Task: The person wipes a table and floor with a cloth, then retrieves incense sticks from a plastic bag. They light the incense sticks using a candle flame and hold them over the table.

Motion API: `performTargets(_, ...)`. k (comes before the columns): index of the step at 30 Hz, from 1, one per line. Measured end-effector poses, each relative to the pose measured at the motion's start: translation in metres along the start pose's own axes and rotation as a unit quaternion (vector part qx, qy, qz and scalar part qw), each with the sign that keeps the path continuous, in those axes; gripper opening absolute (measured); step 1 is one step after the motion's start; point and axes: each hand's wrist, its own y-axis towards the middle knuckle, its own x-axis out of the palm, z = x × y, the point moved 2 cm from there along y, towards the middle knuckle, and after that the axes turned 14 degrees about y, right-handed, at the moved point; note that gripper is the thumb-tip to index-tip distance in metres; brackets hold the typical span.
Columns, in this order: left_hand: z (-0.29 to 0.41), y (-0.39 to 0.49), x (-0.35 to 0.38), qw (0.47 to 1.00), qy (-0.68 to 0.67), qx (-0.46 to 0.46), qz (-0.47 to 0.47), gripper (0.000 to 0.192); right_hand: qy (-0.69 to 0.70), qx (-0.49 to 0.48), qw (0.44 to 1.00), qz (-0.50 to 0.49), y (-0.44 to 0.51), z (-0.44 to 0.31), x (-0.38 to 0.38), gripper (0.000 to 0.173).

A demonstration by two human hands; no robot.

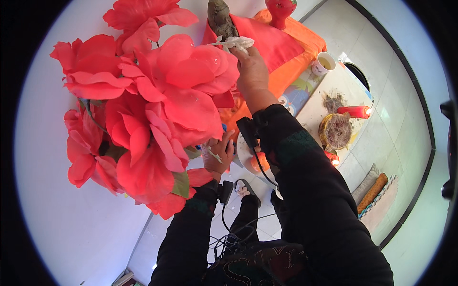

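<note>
A large bunch of red artificial flowers (pixel 179 71) fills the left of the view. Beyond its right side, my right hand (pixel 252 69) grips a whitish, fluffy cloth or wad (pixel 239 43), close to a dark carved figurine (pixel 220 19) on red cloth (pixel 264 43). Below the blooms is my left hand (pixel 218 153), its fingers curled near a small pale sprig and something blue. The petals partly cover this hand, and its hold is not plain.
An orange cloth (pixel 286 77) drapes the table. To the right are a paper cup of liquid (pixel 323 63), lit red candles (pixel 352 112), a bowl of ash (pixel 335 131) and an orange fruit (pixel 260 162). Cables (pixel 232 239) hang near my legs.
</note>
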Motion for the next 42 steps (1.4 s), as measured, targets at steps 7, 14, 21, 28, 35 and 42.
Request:
performTargets(7,-0.001,-0.001,0.0,1.0,-0.013,-0.009,0.006,0.031,-0.043,0.043,0.998,-0.016,-0.025,0.02,-0.002,0.024)
performTargets(14,0.0,0.001,-0.001,1.0,-0.006,-0.011,-0.003,0.032,-0.05,0.111,0.992,-0.022,-0.042,0.03,-0.004,0.023)
performTargets(21,0.001,0.0,-0.002,1.0,-0.017,-0.015,-0.005,0.028,0.054,0.122,0.98,0.144,-0.017,0.01,-0.02,0.02)
performTargets(28,0.0,-0.002,0.001,1.0,-0.006,-0.007,0.02,0.025,0.14,-0.024,0.983,0.117,0.038,-0.03,-0.004,0.035)
performTargets(35,-0.002,-0.004,0.007,1.0,-0.013,-0.014,0.008,0.03,-0.015,0.045,0.999,-0.017,0.034,-0.02,-0.003,0.03)
performTargets(42,-0.002,-0.004,0.006,0.999,-0.019,-0.003,0.029,0.032,0.017,0.072,0.991,0.116,0.023,-0.014,-0.011,0.02)
